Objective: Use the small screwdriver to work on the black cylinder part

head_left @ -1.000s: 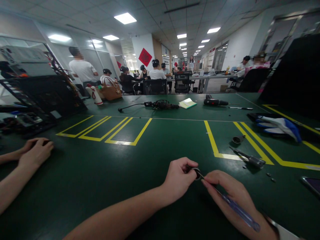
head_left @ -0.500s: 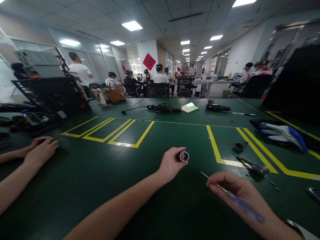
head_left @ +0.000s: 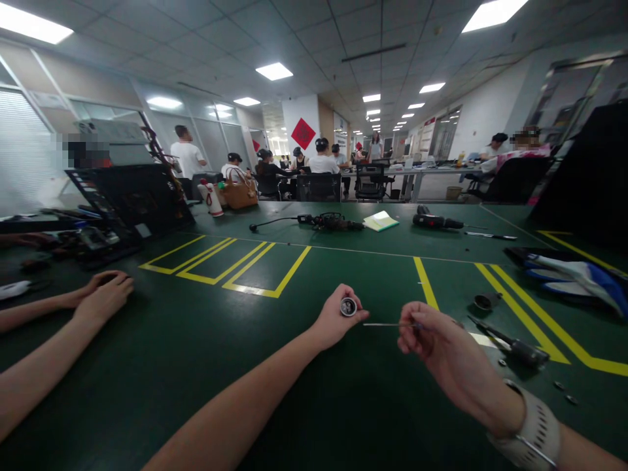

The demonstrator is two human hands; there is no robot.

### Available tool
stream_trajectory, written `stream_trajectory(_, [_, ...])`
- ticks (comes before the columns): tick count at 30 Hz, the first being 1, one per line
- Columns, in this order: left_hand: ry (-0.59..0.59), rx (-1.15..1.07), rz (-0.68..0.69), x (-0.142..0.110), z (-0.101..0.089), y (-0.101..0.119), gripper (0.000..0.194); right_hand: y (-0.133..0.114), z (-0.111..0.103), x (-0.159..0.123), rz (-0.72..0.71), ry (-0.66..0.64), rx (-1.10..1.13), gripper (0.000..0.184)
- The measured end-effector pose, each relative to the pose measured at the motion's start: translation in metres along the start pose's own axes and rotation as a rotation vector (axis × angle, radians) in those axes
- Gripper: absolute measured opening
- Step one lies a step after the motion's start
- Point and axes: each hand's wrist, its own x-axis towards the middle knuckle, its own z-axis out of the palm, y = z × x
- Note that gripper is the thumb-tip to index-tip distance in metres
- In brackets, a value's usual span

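The left hand (head_left: 338, 319) curls its fingers around a cylindrical metal sleeve (head_left: 348, 307), held above the green tabletop (head_left: 235, 392) with its hollow end facing the wearer. The right hand (head_left: 436, 347) pinches a thin screwdriver (head_left: 381, 325), fingers bent in, the handle mostly hidden. Its tip points at the left thumb, very near; whether they touch cannot be told. A slip of that light pinch could jab the thumb. The sleeve's interior is too small to read, but anything loose inside could drop out if it tilts downward. Small metal pieces (head_left: 559, 386) lie beyond the right wrist, where a careless forearm sweep could scatter them.
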Motion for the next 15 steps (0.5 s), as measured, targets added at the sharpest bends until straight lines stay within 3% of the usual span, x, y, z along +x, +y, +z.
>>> stream_trajectory(6, [-0.098,0.036,0.004,0.001,0.003,-0.008,0.028,0.025,0.004,0.011,-0.082,-0.012,-0.014,0.013])
stream_trajectory(15, [0.033,0.494,0.147,-0.005,0.008,-0.011,0.022,0.034,-0.008,-0.002,-0.246,-0.093,-0.699,0.018])
